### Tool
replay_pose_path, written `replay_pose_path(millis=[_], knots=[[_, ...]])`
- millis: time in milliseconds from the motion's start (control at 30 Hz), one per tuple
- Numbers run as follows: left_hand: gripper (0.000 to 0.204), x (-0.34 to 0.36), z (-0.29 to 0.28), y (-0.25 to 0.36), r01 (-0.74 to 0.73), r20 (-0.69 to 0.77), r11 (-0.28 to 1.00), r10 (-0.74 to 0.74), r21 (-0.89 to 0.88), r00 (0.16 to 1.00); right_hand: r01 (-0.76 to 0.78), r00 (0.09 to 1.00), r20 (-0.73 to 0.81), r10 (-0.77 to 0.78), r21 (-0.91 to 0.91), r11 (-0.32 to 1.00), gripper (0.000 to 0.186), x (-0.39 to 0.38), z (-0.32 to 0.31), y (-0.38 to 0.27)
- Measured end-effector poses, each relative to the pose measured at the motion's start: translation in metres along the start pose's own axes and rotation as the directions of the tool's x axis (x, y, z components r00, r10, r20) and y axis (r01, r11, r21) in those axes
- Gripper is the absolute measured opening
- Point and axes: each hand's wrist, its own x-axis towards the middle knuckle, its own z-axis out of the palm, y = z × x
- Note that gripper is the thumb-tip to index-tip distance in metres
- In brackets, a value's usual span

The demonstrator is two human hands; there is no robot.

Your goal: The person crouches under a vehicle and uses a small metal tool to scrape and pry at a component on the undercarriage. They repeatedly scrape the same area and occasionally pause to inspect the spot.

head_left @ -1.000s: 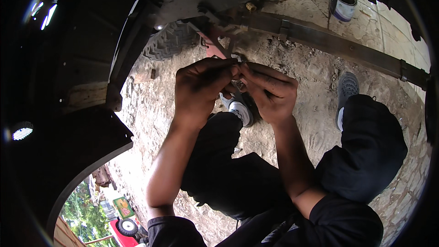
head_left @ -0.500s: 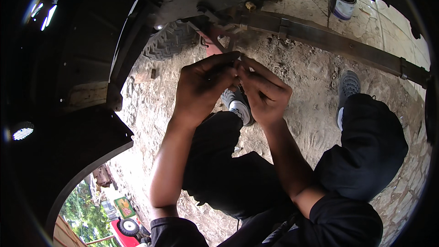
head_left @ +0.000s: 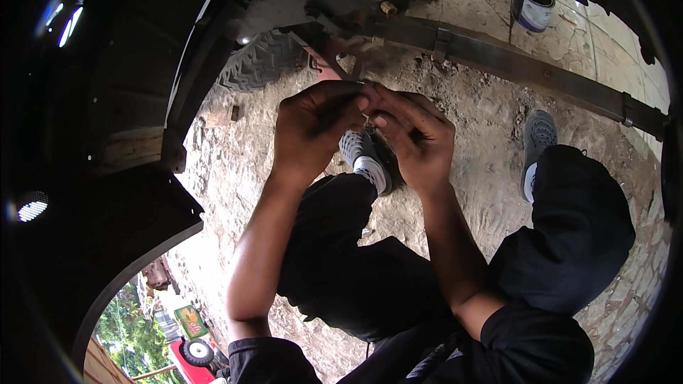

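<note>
My left hand [head_left: 313, 124] and my right hand [head_left: 420, 131] meet at their fingertips in the middle of the view, over the dirt floor. Both are closed in a pinch around something small that I cannot make out, as the fingers cover most of it. A tiny pale bit shows just under the fingertips. Just beyond the hands is a reddish metal stand [head_left: 329, 64], with a treaded tire [head_left: 260, 64] to its left. My grey shoe [head_left: 366, 153] shows below and between the hands.
A long metal beam [head_left: 498, 60] crosses the far side toward the right. Beyond it stands a paint can [head_left: 533, 7]. Dark vehicle bodywork [head_left: 121, 85] hangs along the left and overhead. A wooden block [head_left: 222, 116] lies on the dirt. A red wheeled thing [head_left: 186, 359] is at lower left.
The right thumb and fingers have shifted and spread slightly, and the wrist moved a little right. The left hand stays in nearly the same place, its fingers turned slightly.
</note>
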Motion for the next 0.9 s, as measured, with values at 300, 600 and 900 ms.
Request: replay_pose_path(millis=[300, 600, 900], knots=[[0.027, 0.009, -0.003, -0.009, -0.001, 0.079, 0.996, -0.006, 0.086, 0.997, -0.321, 0.944, 0.059, 0.324, 0.386, 0.865, 0.018, -0.005, -0.010, 0.005], [0.029, 0.008, -0.002, -0.008, -0.045, 0.085, 0.999, 0.043, 0.020, 0.995, -0.357, 0.934, 0.109, 0.341, 0.338, 0.871, 0.025, -0.004, -0.022, 0.011], [0.035, 0.009, -0.002, -0.008, -0.061, 0.062, 0.997, 0.064, -0.052, 0.996, -0.064, 0.995, 0.074, 0.065, -0.020, 0.998, 0.042, -0.004, -0.010, 0.010]])
